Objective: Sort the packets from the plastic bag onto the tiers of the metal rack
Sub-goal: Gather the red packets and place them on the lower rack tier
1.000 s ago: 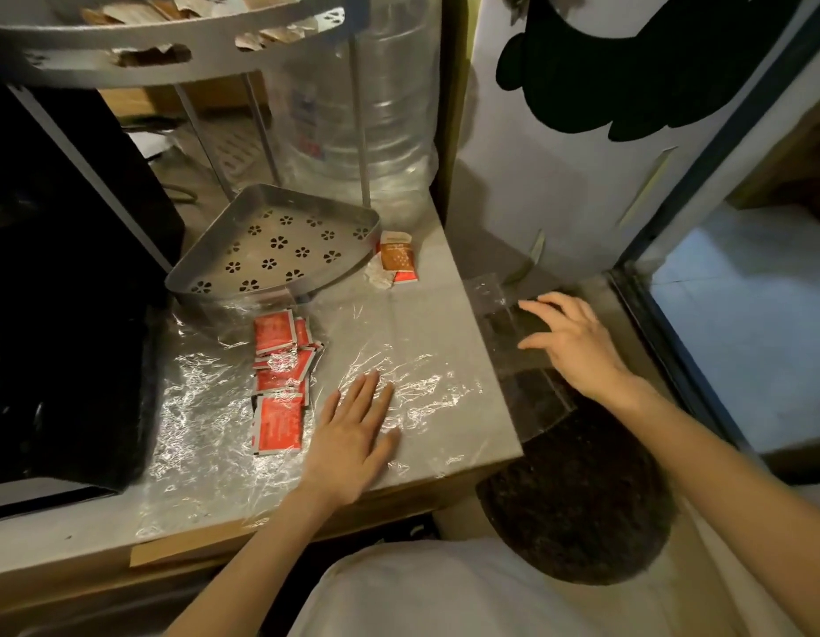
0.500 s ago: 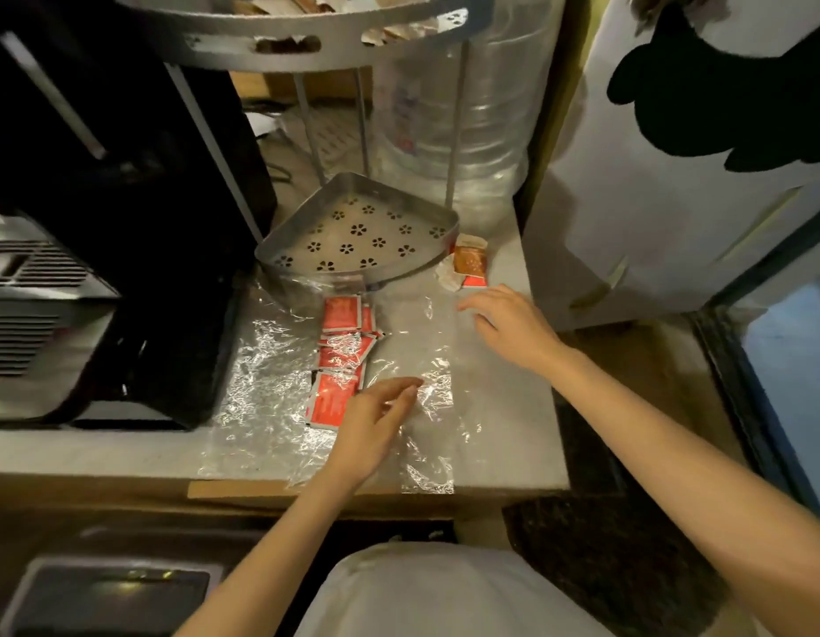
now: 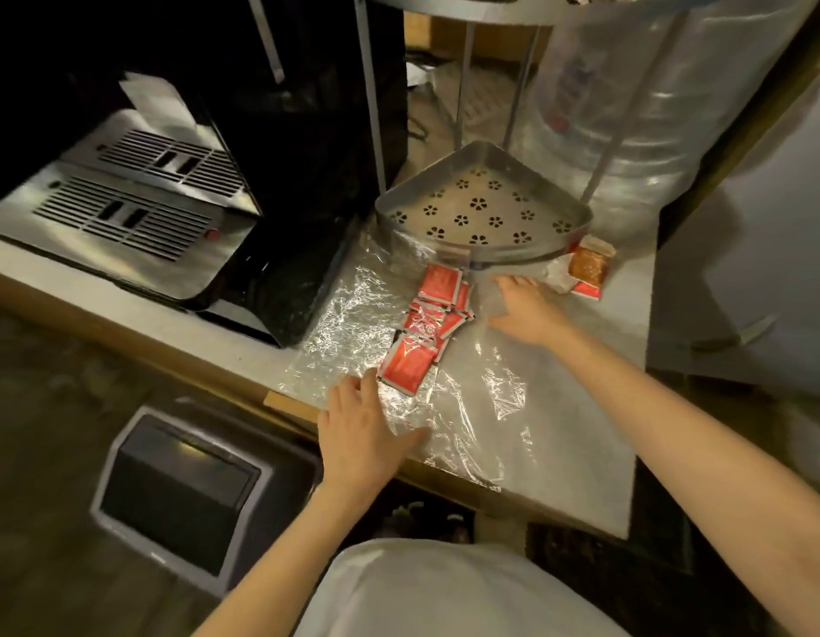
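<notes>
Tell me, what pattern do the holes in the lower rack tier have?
Small flower-shaped cutouts across the lower tier, clearest in the head view.

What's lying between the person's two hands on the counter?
In the head view, red packets inside the crinkled clear plastic bag lie between the left hand and right hand, both resting open on the plastic.

The upper tier of the silver metal rack is cut off by the top edge (its contents unreadable); print on the red square packets is blurred.
</notes>
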`<action>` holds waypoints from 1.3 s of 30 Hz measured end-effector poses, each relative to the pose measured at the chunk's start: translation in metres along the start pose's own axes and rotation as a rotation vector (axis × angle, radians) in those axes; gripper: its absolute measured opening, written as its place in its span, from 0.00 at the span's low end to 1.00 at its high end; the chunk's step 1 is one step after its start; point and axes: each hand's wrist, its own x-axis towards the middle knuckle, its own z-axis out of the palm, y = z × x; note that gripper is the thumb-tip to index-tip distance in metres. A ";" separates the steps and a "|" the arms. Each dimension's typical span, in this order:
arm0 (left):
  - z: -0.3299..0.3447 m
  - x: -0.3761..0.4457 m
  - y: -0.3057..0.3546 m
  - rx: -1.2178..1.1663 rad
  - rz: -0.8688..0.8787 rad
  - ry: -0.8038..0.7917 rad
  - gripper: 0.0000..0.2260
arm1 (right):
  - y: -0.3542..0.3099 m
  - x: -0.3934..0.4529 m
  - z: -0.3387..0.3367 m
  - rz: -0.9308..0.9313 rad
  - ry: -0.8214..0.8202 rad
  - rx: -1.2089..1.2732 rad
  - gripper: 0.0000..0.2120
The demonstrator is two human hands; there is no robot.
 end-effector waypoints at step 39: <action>-0.082 0.119 0.003 -1.791 -0.357 -0.692 0.25 | 0.055 -0.066 -0.072 0.348 -0.092 1.643 0.08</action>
